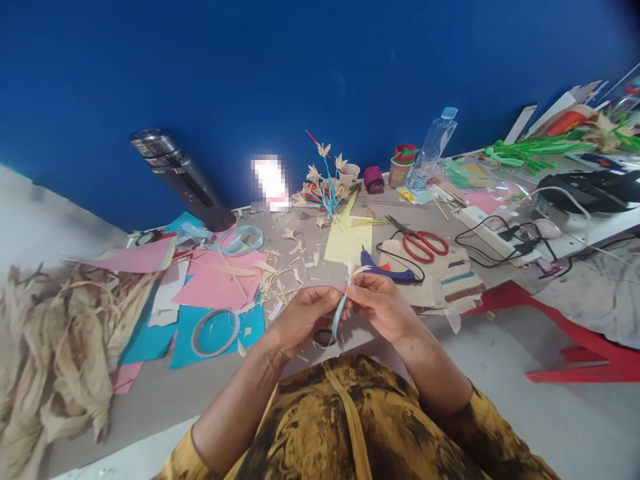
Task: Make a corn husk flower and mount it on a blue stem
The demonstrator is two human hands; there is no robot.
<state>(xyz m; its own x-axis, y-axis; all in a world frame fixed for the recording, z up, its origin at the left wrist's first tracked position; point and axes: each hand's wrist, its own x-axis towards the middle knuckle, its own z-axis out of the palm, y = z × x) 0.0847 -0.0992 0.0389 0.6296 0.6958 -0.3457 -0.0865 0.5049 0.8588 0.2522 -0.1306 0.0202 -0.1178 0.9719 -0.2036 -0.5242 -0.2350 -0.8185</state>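
Close to my body, over the table's front edge, both hands meet around a small cream flower (351, 272) that looks made of dried husk. A light blue paper strip (339, 319) runs along its stem and hangs down between the hands. My left hand (311, 312) is closed, its thumb and fingers pinching the strip beside the stem. With closed fingertips my right hand (379, 301) grips the flower just below its petals. Part of the stem is hidden by the fingers. Just beyond the right hand lies a blue glue gun (387, 268).
Red-handled scissors (425, 245) lie right of a yellow sheet (345, 241). Finished-looking flowers on blue stems (329, 193) stand behind. Left are a tape roll (194, 340), pink paper (215, 283), dried husks (75, 347) and a dark flask (185, 180). A power strip (487, 230) sits right.
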